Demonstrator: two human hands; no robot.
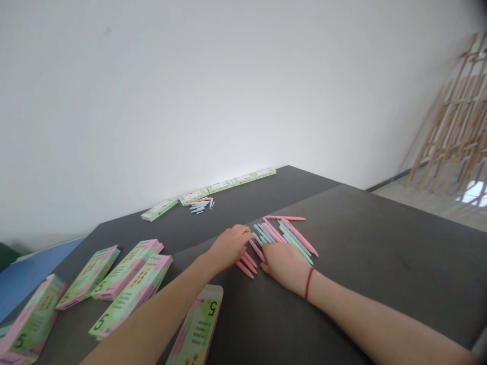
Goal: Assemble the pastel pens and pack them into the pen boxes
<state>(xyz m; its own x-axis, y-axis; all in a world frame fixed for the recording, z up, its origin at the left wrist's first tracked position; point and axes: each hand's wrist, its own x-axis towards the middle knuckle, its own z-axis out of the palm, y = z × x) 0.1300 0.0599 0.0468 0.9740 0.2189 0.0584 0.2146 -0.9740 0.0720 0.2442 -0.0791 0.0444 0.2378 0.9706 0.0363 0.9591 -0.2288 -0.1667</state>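
The pens (291, 237) at five o'clock look like smooth plastic with a satin finish. The boxes (127, 268) at eight o'clock look like smooth printed card. The counter (373, 253) is dark and matt; the wall (243, 81) at twelve o'clock, matt and smooth. Between two and three o'clock, the frames (452, 130) look like bare wood; the wristband (309, 284) at five o'clock, like cord.

The head camera looks forward and down from the person's own viewpoint across the dark table (380, 253), with the left hand (229, 247) and right hand (285, 264) near and the white wall (243, 91) farther off.
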